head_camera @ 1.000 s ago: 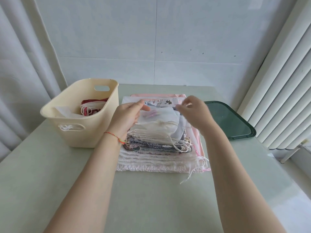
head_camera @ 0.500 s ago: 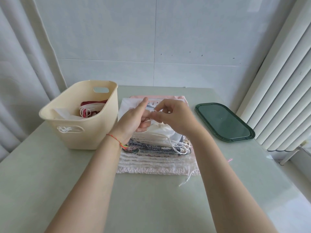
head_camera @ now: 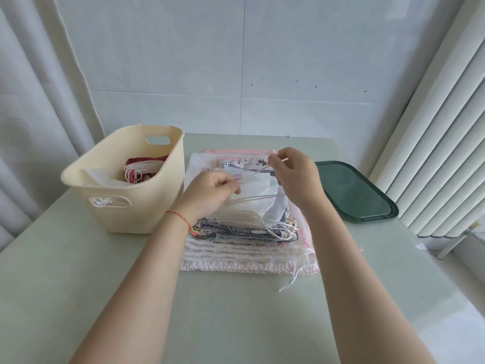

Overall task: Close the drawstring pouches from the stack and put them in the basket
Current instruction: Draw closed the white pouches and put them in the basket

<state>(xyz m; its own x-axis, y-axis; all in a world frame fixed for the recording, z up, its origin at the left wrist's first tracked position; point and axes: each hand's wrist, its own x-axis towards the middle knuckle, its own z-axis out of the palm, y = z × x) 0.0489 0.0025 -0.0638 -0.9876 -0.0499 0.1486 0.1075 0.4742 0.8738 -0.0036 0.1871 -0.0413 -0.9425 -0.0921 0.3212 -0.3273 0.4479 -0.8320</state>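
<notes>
A stack of flat drawstring pouches lies in the middle of the table, white and pink at the bottom, patterned ones higher up. On top is a thin white pouch. My left hand pinches that pouch's near edge over the stack's left side. My right hand is raised over the far right of the stack and pinches a white drawstring that runs taut back toward my left hand. The cream basket stands left of the stack and holds red and white pouches.
A dark green tray lid lies flat to the right of the stack. Loose white cords trail off the stack's front right corner. Curtains hang at the left, blinds at the right, a tiled wall behind.
My hands were together over the top pouch. They have drawn apart: the right one went up and right with the drawstring, the left one stayed low on the pouch.
</notes>
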